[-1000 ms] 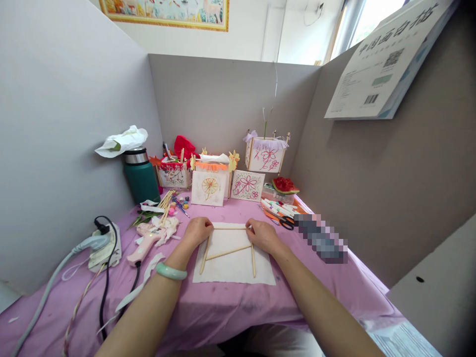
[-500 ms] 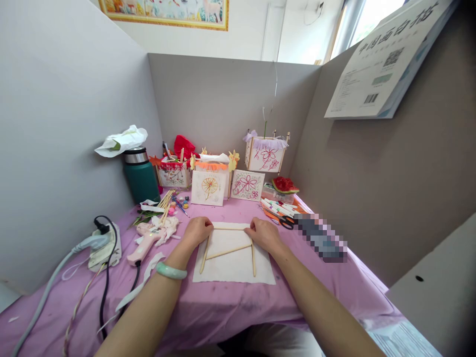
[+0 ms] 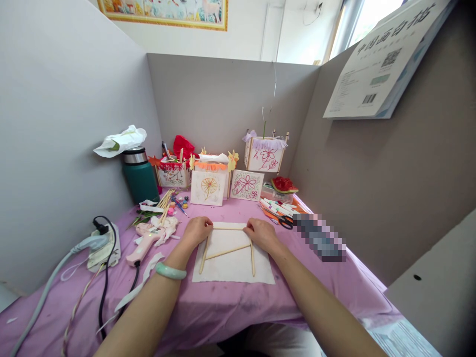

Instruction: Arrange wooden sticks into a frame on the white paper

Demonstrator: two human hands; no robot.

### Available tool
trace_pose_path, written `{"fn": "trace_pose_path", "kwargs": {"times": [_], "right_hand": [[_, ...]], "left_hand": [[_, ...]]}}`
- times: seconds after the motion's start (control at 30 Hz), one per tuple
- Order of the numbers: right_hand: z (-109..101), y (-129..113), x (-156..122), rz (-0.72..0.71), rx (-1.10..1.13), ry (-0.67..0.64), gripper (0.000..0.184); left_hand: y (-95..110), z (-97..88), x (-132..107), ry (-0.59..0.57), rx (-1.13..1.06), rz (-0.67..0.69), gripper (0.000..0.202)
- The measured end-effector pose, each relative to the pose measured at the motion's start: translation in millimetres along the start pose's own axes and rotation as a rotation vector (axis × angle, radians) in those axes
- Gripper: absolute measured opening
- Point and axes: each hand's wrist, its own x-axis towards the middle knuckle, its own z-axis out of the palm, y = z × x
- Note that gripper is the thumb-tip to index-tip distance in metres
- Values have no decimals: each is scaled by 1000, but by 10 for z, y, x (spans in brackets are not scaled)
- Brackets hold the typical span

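Note:
A thin wooden stick (image 3: 228,229) lies across the far edge of a white sheet (image 3: 230,271). My left hand (image 3: 197,232) pinches its left end, and at the right end the fingers of my right hand (image 3: 263,234) are closed on it too. Below my left fingertips a second stick (image 3: 203,257) runs down the sheet's left side. On the right side rests a third stick (image 3: 253,261), its upper end close to my right fingers. A slanting stick (image 3: 227,252) spans between these two side sticks. The fingertips partly hide the corners.
To the left lie a pink glue gun (image 3: 143,248), bundled sticks (image 3: 164,204) and a power strip (image 3: 106,248) with cables. Behind them stands a green bottle (image 3: 139,178). Decorated paper boxes and a flower card (image 3: 207,188) line the back. Scissors (image 3: 285,221) and markers (image 3: 278,207) lie right.
Both hands keep their place at the ends of the far stick. The whole view has shifted very slightly; nothing else visibly moved.

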Motion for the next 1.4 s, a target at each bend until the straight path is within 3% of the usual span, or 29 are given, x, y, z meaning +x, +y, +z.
{"fn": "trace_pose_path", "kwargs": {"times": [0.27,0.57,0.8,1.4], "right_hand": [[-13,43,0,75,-39,-8,27],[1,59,28,82,-46,-34,20],[-5,62,24,98,-30,-29,25],[54,155,87,18,47,-13,16]], "left_hand": [[-15,18,10,3,-1,8,23],[-31,31,22,4,5,12,23],[-23,25,20,2,6,13,23],[-40,39,26,8,2,21,23]]}}
